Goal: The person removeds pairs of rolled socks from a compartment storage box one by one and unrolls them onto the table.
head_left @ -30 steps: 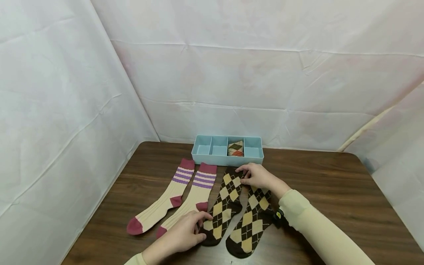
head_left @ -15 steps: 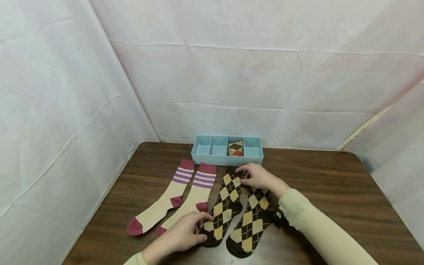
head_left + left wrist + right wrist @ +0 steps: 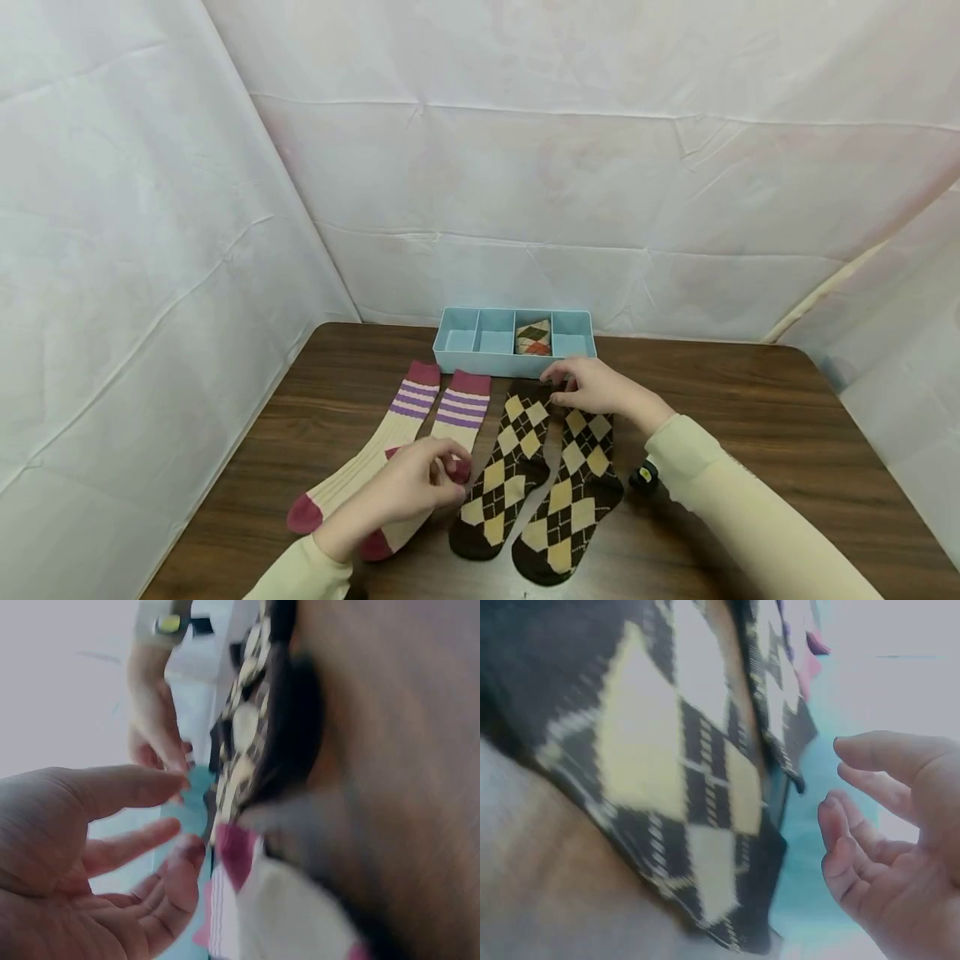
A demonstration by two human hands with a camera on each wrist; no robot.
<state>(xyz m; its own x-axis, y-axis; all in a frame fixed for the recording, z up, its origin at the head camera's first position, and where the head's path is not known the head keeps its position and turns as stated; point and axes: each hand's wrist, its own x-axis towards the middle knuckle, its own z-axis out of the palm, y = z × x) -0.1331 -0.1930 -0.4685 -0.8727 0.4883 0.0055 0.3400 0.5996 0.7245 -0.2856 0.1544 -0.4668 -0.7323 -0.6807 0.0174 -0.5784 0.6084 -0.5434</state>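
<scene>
Two brown-and-cream argyle socks, the left one (image 3: 498, 475) and the right one (image 3: 570, 508), lie flat side by side on the table. My right hand (image 3: 592, 387) is over their cuffs, fingers loosely bent, with nothing between them in the right wrist view. Over a cream sock with maroon toe and heel (image 3: 457, 417), my left hand (image 3: 412, 483) hovers, its thumb and fingers apart and holding nothing; it covers part of that sock. A matching cream sock (image 3: 375, 450) lies to the left, partly behind the left hand.
At the back of the wooden table (image 3: 720, 400) stands a light blue tray (image 3: 487, 363) with several compartments. One compartment contains a folded argyle sock (image 3: 534, 337). White cloth (image 3: 480, 167) hangs behind and at both sides.
My left hand has lifted off the left argyle sock's toe and moved left over the cream sock. The right hand has let go of the argyle cuff and risen slightly.
</scene>
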